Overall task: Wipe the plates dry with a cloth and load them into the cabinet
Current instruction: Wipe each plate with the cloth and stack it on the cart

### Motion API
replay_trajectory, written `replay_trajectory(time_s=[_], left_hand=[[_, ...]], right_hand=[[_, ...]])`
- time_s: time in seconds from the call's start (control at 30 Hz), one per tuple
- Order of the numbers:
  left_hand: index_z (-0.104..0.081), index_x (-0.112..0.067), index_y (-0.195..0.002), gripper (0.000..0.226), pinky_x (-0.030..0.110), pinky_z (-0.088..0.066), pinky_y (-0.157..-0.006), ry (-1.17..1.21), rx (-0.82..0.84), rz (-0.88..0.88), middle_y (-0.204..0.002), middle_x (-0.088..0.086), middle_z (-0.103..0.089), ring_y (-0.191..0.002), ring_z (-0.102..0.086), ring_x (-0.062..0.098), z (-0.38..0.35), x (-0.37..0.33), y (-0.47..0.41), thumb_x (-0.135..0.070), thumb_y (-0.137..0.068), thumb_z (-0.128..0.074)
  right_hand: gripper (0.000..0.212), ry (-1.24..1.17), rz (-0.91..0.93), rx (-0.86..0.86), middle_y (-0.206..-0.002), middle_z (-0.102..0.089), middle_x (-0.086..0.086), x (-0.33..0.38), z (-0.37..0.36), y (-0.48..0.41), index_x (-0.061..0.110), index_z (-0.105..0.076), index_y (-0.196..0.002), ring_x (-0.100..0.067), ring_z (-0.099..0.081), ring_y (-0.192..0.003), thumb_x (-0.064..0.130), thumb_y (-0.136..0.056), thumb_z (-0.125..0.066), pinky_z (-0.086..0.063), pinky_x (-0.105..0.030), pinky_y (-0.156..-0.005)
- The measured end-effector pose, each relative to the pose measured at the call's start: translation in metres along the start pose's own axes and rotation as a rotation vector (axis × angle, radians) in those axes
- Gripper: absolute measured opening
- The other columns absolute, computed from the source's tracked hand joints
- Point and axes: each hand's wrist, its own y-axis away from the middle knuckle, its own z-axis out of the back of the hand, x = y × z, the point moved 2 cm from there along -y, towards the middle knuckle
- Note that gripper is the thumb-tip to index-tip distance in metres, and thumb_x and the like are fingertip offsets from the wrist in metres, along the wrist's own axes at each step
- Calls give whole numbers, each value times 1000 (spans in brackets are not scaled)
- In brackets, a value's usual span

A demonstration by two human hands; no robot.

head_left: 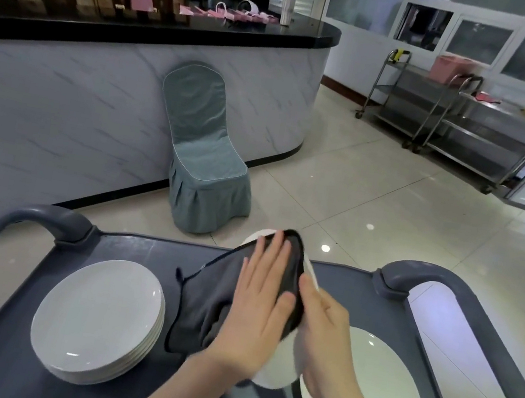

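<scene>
Closest up is the grey cart (3, 346), with a stack of white plates (95, 320) at 8 o'clock. Dead centre, a dark grey cloth (202, 303) is draped over a glossy white plate (277, 370) held on edge above the cart. The left hand (257, 305) lies flat on the cloth, fingers straight, hiding most of it. The right hand (325, 334) grips its rim. A second plate (379, 385) lies at 4 o'clock, with a covered chair (202, 154) at 12.

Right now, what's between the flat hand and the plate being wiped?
The dark grey cloth, seen in the head view: the left hand presses it flat against the white plate.
</scene>
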Motion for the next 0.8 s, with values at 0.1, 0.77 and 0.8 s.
replay_trajectory(time_s=[0.1, 0.77, 0.8], left_hand=[[5, -27, -149, 59, 39, 4, -123, -135, 111, -91, -162, -11, 11, -151, 14, 7, -14, -10, 10, -31, -95, -18], [-3, -30, -153, 58, 40, -8, -125, 318, 1, 148, -164, -13, -3, -150, -2, 1, -4, 8, -3, -29, -100, -27], [-3, -32, -152, 58, 39, -8, -125, 333, -6, 193, -163, -16, -2, -150, -1, -2, -3, 9, -3, -31, -99, -26]], right_hand=[[35, -77, -44, -52, -87, -79, -4, 15, 4, -3, 24, -80, -84, -11, -74, -80, 40, -99, -53, -54, -17, -62], [43, 119, 73, -62, -60, -66, 6, 12, -1, 20, 25, -67, -59, -6, -60, -57, 36, -99, -54, -46, -15, -54], [44, 123, 73, -65, -58, -65, 6, 10, -1, 20, 25, -66, -58, -6, -59, -55, 36, -99, -54, -46, -15, -53]])
